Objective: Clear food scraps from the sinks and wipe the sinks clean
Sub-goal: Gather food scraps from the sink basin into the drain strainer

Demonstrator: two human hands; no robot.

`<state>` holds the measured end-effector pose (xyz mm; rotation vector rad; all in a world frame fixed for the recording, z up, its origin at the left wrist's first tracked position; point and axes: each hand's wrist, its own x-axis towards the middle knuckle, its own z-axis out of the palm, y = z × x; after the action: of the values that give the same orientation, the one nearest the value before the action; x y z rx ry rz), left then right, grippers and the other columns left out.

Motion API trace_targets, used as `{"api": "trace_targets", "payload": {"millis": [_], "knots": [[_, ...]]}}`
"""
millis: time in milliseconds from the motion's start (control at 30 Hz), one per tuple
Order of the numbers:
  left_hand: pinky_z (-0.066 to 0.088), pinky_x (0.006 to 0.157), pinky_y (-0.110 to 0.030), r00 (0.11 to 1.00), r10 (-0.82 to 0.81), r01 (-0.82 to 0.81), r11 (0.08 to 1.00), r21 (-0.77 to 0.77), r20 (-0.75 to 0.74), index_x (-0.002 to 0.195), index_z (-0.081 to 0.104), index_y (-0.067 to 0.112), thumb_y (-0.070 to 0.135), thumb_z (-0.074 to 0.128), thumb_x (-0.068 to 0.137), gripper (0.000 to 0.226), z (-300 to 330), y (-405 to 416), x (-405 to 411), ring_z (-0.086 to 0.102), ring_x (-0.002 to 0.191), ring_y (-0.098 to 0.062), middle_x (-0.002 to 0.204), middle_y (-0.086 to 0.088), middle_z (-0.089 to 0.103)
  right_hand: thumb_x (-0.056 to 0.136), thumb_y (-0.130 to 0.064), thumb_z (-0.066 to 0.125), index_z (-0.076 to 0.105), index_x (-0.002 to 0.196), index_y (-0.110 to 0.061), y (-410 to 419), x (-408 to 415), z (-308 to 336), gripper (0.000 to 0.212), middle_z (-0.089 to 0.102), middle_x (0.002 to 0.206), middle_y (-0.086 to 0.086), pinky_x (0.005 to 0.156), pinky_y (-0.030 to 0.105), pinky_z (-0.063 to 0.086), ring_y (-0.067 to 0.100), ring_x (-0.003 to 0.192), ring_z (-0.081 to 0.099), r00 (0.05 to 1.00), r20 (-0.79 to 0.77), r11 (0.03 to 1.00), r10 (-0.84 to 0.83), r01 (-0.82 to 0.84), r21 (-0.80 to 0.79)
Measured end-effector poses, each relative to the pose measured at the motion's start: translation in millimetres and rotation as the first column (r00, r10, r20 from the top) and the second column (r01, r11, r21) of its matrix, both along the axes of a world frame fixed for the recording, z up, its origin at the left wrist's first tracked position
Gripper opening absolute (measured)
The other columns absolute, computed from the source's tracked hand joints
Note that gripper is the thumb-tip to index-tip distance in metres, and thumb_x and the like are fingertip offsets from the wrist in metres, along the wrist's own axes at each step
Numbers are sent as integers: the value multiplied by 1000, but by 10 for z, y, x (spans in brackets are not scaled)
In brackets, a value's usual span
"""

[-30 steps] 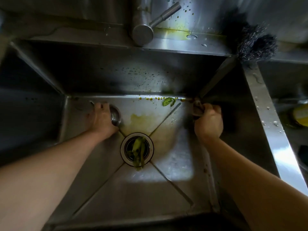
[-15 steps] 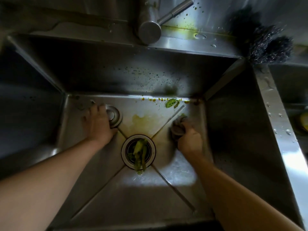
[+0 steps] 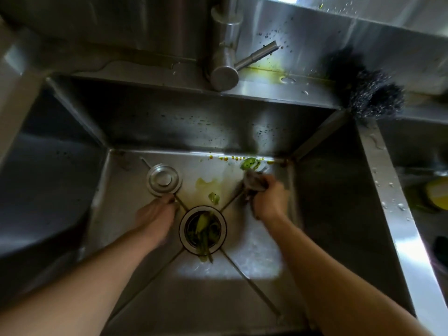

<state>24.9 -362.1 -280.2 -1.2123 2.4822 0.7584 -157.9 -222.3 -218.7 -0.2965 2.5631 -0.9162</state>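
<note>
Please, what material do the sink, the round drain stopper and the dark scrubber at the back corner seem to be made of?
Sink: likely stainless steel with a brushed finish; grey, with soft reflections and folded creases in the floor.
Drain stopper: polished metal, probably steel; shiny concentric rings catch the light.
Scrubber: seemingly a tangled metal wire ball; dark, fuzzy outline with tiny glints. Blur leaves this uncertain.

I see a steel faucet (image 3: 224,57) standing on the back ledge. A dark wire scourer (image 3: 377,94) sits at the ledge's right corner, and a round drain plug (image 3: 164,180) lies apart.
</note>
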Motion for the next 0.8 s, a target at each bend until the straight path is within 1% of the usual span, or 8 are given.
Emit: {"api": "trace_targets", "payload": {"millis": [100, 233, 300, 400, 467, 600, 733, 800], "knots": [[33, 77, -30, 999, -33, 33, 999, -18, 30, 114, 50, 28, 29, 38, 96, 22, 24, 35, -63, 52, 116, -27, 127, -7, 57, 83, -1, 57, 63, 120, -16, 22, -477, 37, 40, 65, 116, 17, 89, 35, 46, 34, 109, 59, 986, -120, 992, -118, 124, 39], [45, 86, -33, 962, -218, 236, 967, -97, 162, 117, 50, 22, 27, 48, 91, 26, 131, 41, -83, 50, 120, -23, 132, -1, 45, 88, -4, 57, 56, 126, -8, -26, -874, -134, 39, 59, 124, 20, 98, 38, 44, 36, 116, 54, 989, -35, 985, -142, 144, 89], [48, 87, -34, 943, -284, 305, 946, -109, 173, 115, 54, 22, 32, 54, 86, 30, 165, 55, -74, 51, 119, -22, 131, 2, 42, 90, -7, 54, 57, 125, -8, -119, -888, -250, 35, 61, 123, 18, 94, 31, 43, 33, 116, 55, 991, -20, 987, -133, 135, 91], [47, 88, -31, 947, -284, 300, 949, -98, 151, 115, 56, 25, 35, 56, 83, 34, 186, 41, -110, 50, 120, -19, 131, 4, 42, 86, -4, 61, 64, 115, -7, -328, -754, -409, 30, 67, 114, 14, 77, 10, 43, 21, 103, 61, 994, 43, 992, -98, 101, -69], [48, 86, -31, 947, -286, 302, 947, -104, 148, 113, 57, 26, 32, 54, 85, 28, 190, 34, -130, 52, 118, -17, 129, 5, 43, 83, -8, 65, 66, 113, -11, -464, -667, -483, 31, 68, 112, 11, 80, 13, 44, 22, 104, 61, 1000, 15, 999, 12, -11, -47], [48, 81, -31, 954, -268, 284, 953, -110, 136, 110, 57, 25, 32, 44, 93, 22, 188, 38, -133, 53, 115, -17, 128, 6, 43, 87, -19, 55, 58, 126, -27, -652, -593, -569, 40, 48, 135, 8, 102, 43, 39, 33, 123, 43, 922, 18, 896, 388, -381, 228], [46, 81, -30, 957, -261, 276, 953, -121, 126, 115, 56, 24, 26, 43, 95, 24, 149, 14, -110, 52, 116, -17, 132, 6, 42, 88, -32, 60, 58, 123, -36, -656, -327, -618, 35, 39, 138, 0, 91, 39, 34, 29, 117, 34, 753, -25, 722, 658, -621, 305], [40, 81, -28, 992, -118, 120, 992, -50, 47, 116, 54, 25, 28, 40, 97, 24, 122, 8, -93, 52, 116, -20, 132, 4, 48, 89, -25, 58, 61, 119, -36, -586, -119, -627, 32, 42, 136, -3, 89, 38, 34, 26, 116, 34, 703, -36, 680, 710, -672, 294]]}}
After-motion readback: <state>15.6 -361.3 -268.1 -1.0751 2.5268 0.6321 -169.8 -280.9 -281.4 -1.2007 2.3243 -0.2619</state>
